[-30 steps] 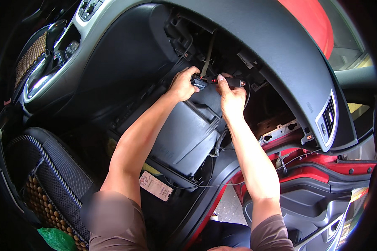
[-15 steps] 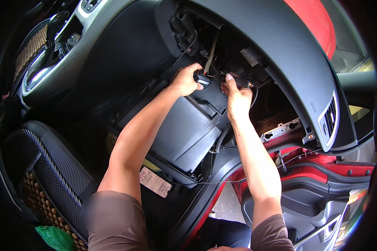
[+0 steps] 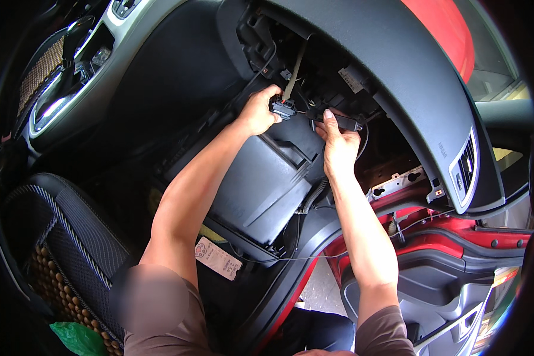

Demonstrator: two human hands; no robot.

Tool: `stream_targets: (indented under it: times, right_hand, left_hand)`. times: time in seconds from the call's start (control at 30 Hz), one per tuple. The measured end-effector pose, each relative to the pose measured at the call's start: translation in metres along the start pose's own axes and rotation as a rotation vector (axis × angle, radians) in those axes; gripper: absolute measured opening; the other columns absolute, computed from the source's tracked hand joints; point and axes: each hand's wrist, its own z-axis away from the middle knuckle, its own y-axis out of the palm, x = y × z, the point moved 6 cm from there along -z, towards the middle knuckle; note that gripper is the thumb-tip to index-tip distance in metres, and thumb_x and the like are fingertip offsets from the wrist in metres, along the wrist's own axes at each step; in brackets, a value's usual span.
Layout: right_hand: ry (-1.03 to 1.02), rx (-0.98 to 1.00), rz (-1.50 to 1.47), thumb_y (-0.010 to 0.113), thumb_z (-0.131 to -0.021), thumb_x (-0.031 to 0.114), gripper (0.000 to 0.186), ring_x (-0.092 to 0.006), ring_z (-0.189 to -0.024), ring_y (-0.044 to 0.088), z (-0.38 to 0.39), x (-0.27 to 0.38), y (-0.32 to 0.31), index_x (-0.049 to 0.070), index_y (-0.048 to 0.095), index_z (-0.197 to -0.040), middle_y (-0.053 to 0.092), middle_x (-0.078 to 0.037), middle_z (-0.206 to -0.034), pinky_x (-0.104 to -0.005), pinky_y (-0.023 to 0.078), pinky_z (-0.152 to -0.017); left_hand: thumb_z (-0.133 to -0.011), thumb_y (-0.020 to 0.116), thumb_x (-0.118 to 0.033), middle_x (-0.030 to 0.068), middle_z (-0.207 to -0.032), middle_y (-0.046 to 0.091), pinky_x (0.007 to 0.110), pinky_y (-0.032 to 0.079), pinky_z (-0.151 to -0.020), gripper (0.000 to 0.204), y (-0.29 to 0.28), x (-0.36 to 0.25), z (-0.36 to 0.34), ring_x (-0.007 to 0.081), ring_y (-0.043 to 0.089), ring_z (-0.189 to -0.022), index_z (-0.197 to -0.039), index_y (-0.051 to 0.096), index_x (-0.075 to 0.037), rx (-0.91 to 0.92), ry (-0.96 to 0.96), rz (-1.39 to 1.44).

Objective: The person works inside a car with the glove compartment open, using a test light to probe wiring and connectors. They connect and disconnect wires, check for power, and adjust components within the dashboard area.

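Beyond the grey rectangular plastic box (image 3: 261, 184), our left fingers (image 3: 272, 91) grip a blocky black plastic connector (image 3: 283, 110), our right fingers (image 3: 329, 115) a slim black stick-shaped probe (image 3: 345, 123). We have eased the probe rightward, so its thin metal tip (image 3: 301, 111) shows; contact we cannot tell.

The sleeves (image 3: 382, 329) are short and brown (dark trousers (image 3: 329, 330) below).
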Motion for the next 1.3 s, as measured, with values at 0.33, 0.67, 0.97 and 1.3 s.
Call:
stream_targets:
  times: [0.33,0.67,0.97,1.3]
  right_hand:
    - [-0.044,0.085,0.078,0.080,-0.103,0.025,0.030,-0.0191,-0.096,0.075,-0.010,-0.005,0.022,0.003,0.074,-0.122,0.078,-0.010,-0.107,-0.0362,0.062,-0.088]
    - [-0.081,0.100,0.145,0.079,-0.103,0.023,0.028,-0.0156,-0.095,0.074,-0.013,-0.010,0.027,0.004,0.073,-0.123,0.078,-0.007,-0.106,-0.0328,0.061,-0.087]
    - [-0.138,0.127,0.202,0.077,-0.104,0.019,0.026,-0.0157,-0.096,0.074,-0.014,-0.007,0.030,0.002,0.071,-0.122,0.078,-0.008,-0.106,-0.0335,0.062,-0.086]
    - [-0.104,0.106,0.109,0.077,-0.104,0.021,0.026,-0.0164,-0.094,0.075,-0.014,-0.007,0.025,0.002,0.073,-0.121,0.079,-0.009,-0.104,-0.0323,0.062,-0.084]
  left_hand:
    - [-0.074,0.086,0.013,0.0168,-0.122,0.072,0.041,0.057,-0.098,0.059,-0.001,-0.004,0.003,0.0357,0.071,-0.115,-0.126,0.064,-0.004,-0.099,0.100,-0.032]
    - [-0.074,0.086,0.012,0.0165,-0.123,0.072,0.042,0.057,-0.098,0.059,-0.002,-0.005,0.003,0.0362,0.071,-0.115,-0.127,0.064,-0.004,-0.083,0.068,-0.040]
    - [-0.073,0.086,0.013,0.0171,-0.126,0.071,0.042,0.057,-0.097,0.061,0.000,0.000,0.001,0.0372,0.071,-0.116,-0.128,0.064,-0.003,-0.066,0.073,-0.036]
    - [-0.073,0.085,0.013,0.0171,-0.124,0.072,0.042,0.057,-0.096,0.060,-0.002,-0.002,0.002,0.0378,0.071,-0.114,-0.127,0.065,-0.003,-0.103,0.123,-0.055]
